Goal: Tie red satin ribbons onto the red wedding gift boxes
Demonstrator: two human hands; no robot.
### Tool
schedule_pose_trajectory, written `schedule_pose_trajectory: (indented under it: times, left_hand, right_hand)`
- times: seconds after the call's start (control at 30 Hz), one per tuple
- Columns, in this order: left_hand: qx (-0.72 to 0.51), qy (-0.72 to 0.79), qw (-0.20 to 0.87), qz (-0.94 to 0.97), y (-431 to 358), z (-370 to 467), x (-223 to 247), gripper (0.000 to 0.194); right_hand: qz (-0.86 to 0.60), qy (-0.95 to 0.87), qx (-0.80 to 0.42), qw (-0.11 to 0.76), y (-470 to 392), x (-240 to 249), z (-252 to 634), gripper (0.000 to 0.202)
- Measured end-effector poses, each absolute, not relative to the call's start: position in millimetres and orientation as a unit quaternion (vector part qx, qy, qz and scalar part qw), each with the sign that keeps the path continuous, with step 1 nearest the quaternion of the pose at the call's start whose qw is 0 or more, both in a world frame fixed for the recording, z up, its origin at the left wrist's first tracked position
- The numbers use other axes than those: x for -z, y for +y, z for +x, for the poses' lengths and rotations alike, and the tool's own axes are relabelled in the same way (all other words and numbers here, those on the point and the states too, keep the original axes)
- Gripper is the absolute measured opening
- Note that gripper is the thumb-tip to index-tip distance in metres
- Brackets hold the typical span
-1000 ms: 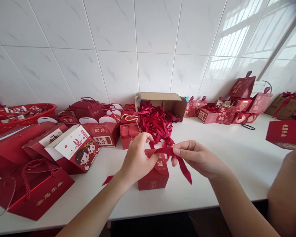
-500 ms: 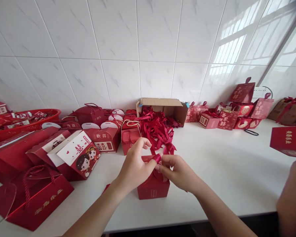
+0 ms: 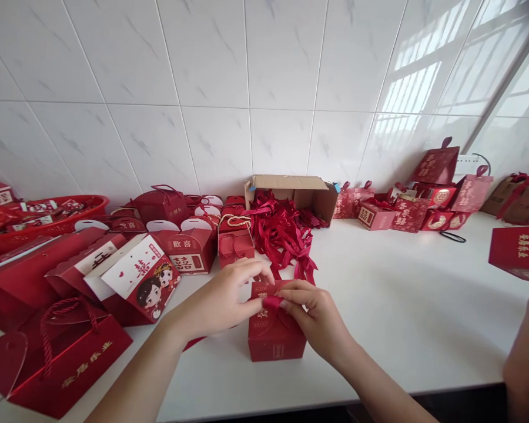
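Observation:
On the white table right in front of me stands a red gift box [image 3: 277, 341] with light characters printed on it. A dark red ribbon [image 3: 272, 302] lies bunched over its top. My right hand [image 3: 315, 314] pinches this ribbon between thumb and fingers at the box's top. Thumb and fingers of my left hand [image 3: 227, 296] are spread apart to the left of the box, and the thumb tip touches the left end of the ribbon. A strip of red ribbon [image 3: 194, 343] shows on the table below my left hand.
Loose red ribbons [image 3: 284, 235] spill from a cardboard box [image 3: 312, 200] by the tiled wall. Several red gift boxes [image 3: 187, 252] crowd the left, beside a red basket [image 3: 97, 207] of packets. More boxes [image 3: 409, 212] stand back right. Another person's arm [image 3: 526, 352] shows at the right edge.
My left hand has shifted left and its thumb has drawn back from the right hand. The ribbon and my right hand are lower, on the box top.

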State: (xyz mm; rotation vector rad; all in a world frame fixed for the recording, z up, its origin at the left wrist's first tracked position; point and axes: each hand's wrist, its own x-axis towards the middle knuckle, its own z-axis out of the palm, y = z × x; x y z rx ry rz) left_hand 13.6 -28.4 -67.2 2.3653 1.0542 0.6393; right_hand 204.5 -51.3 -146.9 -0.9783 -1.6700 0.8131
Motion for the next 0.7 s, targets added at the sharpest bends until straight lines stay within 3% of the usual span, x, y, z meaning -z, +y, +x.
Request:
schedule_pose_trajectory:
  times: [0.13,0.4,0.5,0.7]
  left_hand:
    - [-0.266,0.44,0.274,0.813,-30.1,3.9,78.9,0.011]
    - [-0.303,0.481,0.501,0.652,-25.1,3.3,148.3,0.044]
    - [-0.28,0.481,0.55,0.622,-26.0,4.2,146.8,0.05]
    - [-0.343,0.425,0.601,0.583,-41.2,3.7,122.3,0.041]
  right_hand:
    - [-0.422,-0.69,-0.294,0.509,-50.8,149.5,209.0,0.024]
    - [-0.395,-0.73,-0.327,0.452,-54.4,148.9,210.8,0.022]
    - [-0.403,-0.731,-0.324,0.446,-54.9,146.0,207.9,0.021]
    - [-0.489,-0.68,-0.304,0.454,-55.7,139.0,190.2,0.02]
